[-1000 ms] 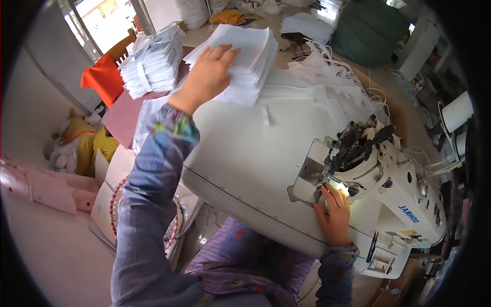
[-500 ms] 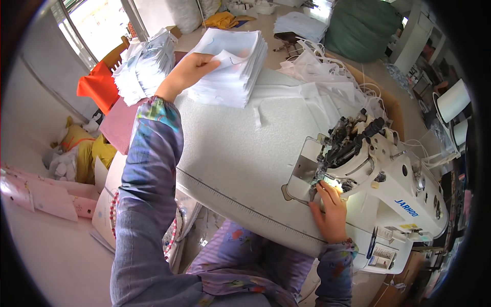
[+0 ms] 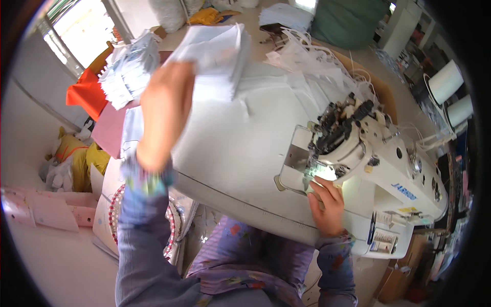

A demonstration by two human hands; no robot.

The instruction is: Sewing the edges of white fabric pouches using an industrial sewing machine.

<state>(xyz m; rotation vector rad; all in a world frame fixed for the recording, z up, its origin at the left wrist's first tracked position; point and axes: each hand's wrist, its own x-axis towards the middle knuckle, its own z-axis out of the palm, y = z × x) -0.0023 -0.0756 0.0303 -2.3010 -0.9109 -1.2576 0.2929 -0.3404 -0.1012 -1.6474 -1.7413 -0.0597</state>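
Compared with the frame half a second before, the left hand (image 3: 166,110) is now much nearer the camera and blurred, lifting a white fabric piece (image 3: 217,48) off the far stack of white pieces (image 3: 225,84); earlier it was lying flat on that stack. Its fingers are curling round the piece's left edge, though the blur is hiding exactly how they are pinching it. The piece is looking thin, pale and slightly bent, hanging above the stack at the far left of the white tabletop (image 3: 240,148). Left of it a second, ruffled heap of white pieces (image 3: 128,71) is sitting beside orange cloth (image 3: 87,92). Between the stack and the machine the tabletop is lying bare, giving open room, with its near edge curving past the person's lap. To the right, the right hand (image 3: 327,207) is staying where it was, fingers pressed together and flat by the lit needle area of the white sewing machine (image 3: 378,163), touching its base.
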